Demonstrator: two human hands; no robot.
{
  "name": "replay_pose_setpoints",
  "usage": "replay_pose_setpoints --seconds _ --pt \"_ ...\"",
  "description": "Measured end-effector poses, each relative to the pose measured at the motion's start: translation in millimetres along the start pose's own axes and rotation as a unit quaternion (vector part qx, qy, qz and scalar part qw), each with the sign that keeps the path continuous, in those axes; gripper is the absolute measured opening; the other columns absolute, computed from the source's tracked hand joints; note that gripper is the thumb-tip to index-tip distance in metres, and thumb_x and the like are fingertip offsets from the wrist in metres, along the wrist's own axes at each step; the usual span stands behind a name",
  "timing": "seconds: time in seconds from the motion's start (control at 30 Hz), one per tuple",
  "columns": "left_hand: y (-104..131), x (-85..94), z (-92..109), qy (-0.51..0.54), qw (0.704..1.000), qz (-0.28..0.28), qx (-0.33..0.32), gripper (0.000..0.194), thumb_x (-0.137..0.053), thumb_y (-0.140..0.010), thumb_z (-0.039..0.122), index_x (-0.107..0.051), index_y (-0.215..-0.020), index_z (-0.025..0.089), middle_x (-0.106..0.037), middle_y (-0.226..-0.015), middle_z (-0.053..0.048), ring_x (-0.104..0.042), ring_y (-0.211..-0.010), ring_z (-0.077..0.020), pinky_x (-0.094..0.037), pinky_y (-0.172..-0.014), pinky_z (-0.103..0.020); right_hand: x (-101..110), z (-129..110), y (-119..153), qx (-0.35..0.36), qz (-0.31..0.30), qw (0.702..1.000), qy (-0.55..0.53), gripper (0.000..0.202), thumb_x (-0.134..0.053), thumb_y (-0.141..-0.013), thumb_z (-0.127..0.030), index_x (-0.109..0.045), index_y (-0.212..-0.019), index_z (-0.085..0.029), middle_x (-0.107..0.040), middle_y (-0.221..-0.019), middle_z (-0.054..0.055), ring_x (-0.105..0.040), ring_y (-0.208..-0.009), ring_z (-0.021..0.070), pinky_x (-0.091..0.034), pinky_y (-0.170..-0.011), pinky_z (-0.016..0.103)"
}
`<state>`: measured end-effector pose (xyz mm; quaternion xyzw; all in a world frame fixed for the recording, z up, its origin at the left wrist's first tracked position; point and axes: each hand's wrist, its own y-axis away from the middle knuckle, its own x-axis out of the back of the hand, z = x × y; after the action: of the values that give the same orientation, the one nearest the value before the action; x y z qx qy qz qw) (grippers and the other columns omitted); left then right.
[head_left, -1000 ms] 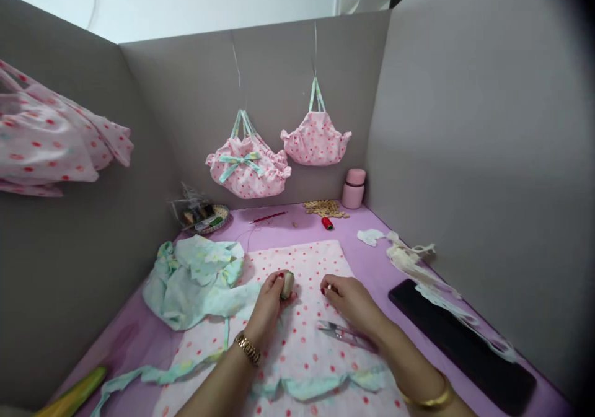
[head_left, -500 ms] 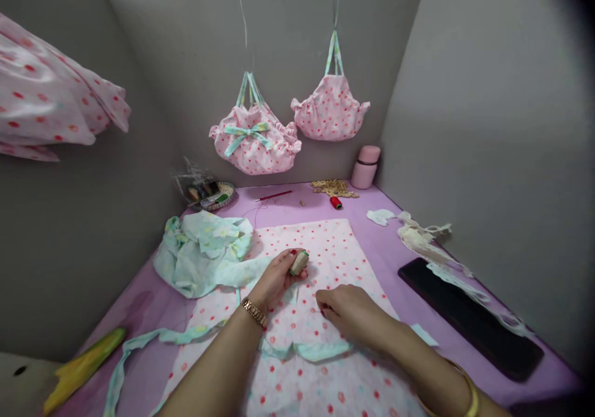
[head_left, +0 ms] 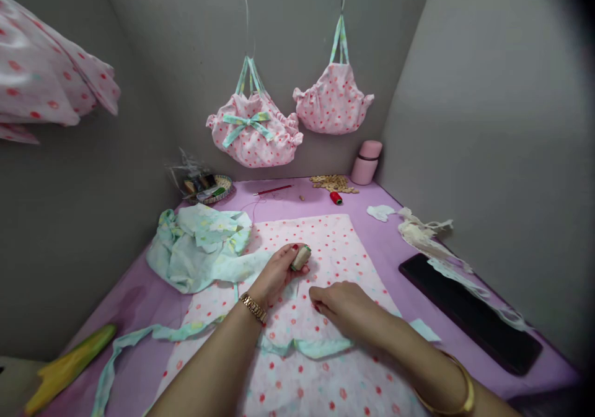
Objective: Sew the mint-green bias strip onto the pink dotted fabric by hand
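My left hand [head_left: 281,265] is closed around a beige thread spool [head_left: 301,258] with green ends, held above the pink dotted fabric [head_left: 320,237]. Just to its right, my right hand [head_left: 341,302] has thumb and fingers pinched together over the same fabric. Whatever lies between those fingertips is too small to make out. A light green strip [head_left: 320,347] crosses the pink cloth below both hands and trails off to the left. Light green floral fabric [head_left: 199,250] lies bunched at the left, with one part reaching under my left wrist.
At the back are a basket [head_left: 223,189] of sewing supplies, a red pencil [head_left: 274,190], a red spool [head_left: 335,197], wooden pieces [head_left: 332,183] and a pink flask [head_left: 366,163]. A black slab [head_left: 465,311] with lace lies right. Pink dotted garments [head_left: 255,132] hang above.
My right hand has shifted slightly left, toward the left hand. The left hand still holds the spool, almost in place. The view has tilted down a little.
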<state>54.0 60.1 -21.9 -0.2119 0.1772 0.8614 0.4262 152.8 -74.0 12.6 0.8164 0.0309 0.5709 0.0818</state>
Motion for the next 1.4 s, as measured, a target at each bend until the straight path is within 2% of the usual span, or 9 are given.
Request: replay_pose_setpoints --seconds 0.13,0.33,0.43,0.53,0.73,0.87,1.1,1.2,1.4 --pt "2 -3.1 1 -0.003 1.0 0.006 -0.009 0.022 -0.06 -0.081 0.034 -0.061 -0.091 0.015 -0.06 -0.083 -0.004 -0.057 -0.064 -0.012 -0.05 -0.065 -0.024 10 5 -1 -0.01 0.042 0.997 -0.062 0.009 -0.053 -0.077 -0.019 -0.062 -0.075 -0.019 -0.06 -0.059 0.002 -0.051 -0.056 0.0175 -0.022 -0.051 0.026" --pt "5 -9.9 -1 -0.025 1.0 0.001 -0.009 0.031 -0.058 -0.08 0.041 -0.057 -0.098 0.015 -0.061 -0.074 -0.004 -0.056 -0.055 -0.0122 -0.046 -0.049 -0.022 26 20 -23 -0.006 0.151 0.958 -0.242 0.03 -0.044 -0.085 -0.023 -0.051 -0.114 -0.02 -0.063 -0.077 0.001 -0.054 -0.057 0.0136 -0.038 -0.054 0.024" --pt "4 -11.1 -1 -0.041 0.999 0.008 -0.017 0.034 -0.057 -0.08 0.046 -0.056 -0.092 0.015 -0.062 -0.073 -0.004 -0.057 -0.055 -0.0124 -0.046 -0.05 -0.023 15 22 -37 0.033 0.159 0.93 -0.329 0.025 -0.049 -0.083 -0.023 -0.055 -0.107 -0.02 -0.065 -0.073 -0.001 -0.059 -0.06 0.0138 -0.043 -0.054 0.023" --pt "2 -9.2 -2 -0.064 0.997 0.03 -0.036 0.039 -0.047 -0.084 0.051 -0.055 -0.094 0.015 -0.064 -0.077 -0.005 -0.059 -0.058 -0.0134 -0.047 -0.054 -0.024 1 27 -46 0.04 0.214 0.895 -0.388 0.019 -0.052 -0.082 -0.023 -0.056 -0.1 -0.018 -0.065 -0.081 0.002 -0.061 -0.072 0.0167 -0.047 -0.063 0.026" --pt "0 -9.5 -5 -0.141 0.982 0.055 -0.114 0.035 -0.07 -0.073 0.029 -0.057 -0.104 0.018 -0.065 -0.085 -0.004 -0.061 -0.073 -0.0156 -0.047 -0.061 -0.023 -4 36 -45 0.031 0.311 0.842 -0.44 0.019 -0.059 -0.076 -0.018 -0.057 -0.094 -0.022 -0.055 -0.094 0.003 -0.056 -0.084 0.0187 -0.047 -0.061 0.025" --pt "0 -12.5 -6 -0.176 0.971 0.06 -0.15 0.031 -0.07 -0.072 0.019 -0.059 -0.101 0.017 -0.067 -0.082 -0.005 -0.062 -0.076 -0.0178 -0.049 -0.069 -0.027 -4 28 -40 0.047 0.305 0.833 -0.458 0.018 -0.059 -0.077 -0.017 -0.057 -0.093 -0.024 -0.053 -0.092 0.002 -0.055 -0.08 0.0169 -0.046 -0.057 0.023" --pt "2 -12.3 -4 -0.214 0.955 0.079 -0.191 0.023 -0.065 -0.074 0.015 -0.065 -0.096 0.017 -0.064 -0.104 -0.008 -0.062 -0.089 -0.0196 -0.048 -0.081 -0.03 -8 27 -38 0.086 0.275 0.819 -0.496 0.023 -0.052 -0.083 -0.016 -0.052 -0.105 -0.023 -0.063 -0.097 0.004 -0.061 -0.089 0.0188 -0.05 -0.078 0.031" --pt "2 -13.5 -5 -0.219 0.955 0.089 -0.18 0.03 -0.063 -0.075 0.016 -0.06 -0.105 0.018 -0.067 -0.098 -0.008 -0.064 -0.083 -0.0194 -0.051 -0.073 -0.029 -10 30 -40 0.084 0.3 0.819 -0.481 0.027 -0.051 -0.082 -0.013 -0.051 -0.107 -0.024 -0.063 -0.102 0.006 -0.061 -0.093 0.0199 -0.051 -0.078 0.032" --pt "3 -15.8 -7 -0.237 0.95 0.118 -0.163 0.022 -0.062 -0.073 0.017 -0.064 -0.095 0.014 -0.069 -0.086 -0.008 -0.063 -0.073 -0.0181 -0.051 -0.066 -0.027 -13 34 -39 0.117 0.352 0.838 -0.399 0.038 -0.052 -0.076 -0.004 -0.058 -0.107 -0.025 -0.059 -0.115 0.006 -0.053 -0.111 0.0224 -0.046 -0.09 0.037"
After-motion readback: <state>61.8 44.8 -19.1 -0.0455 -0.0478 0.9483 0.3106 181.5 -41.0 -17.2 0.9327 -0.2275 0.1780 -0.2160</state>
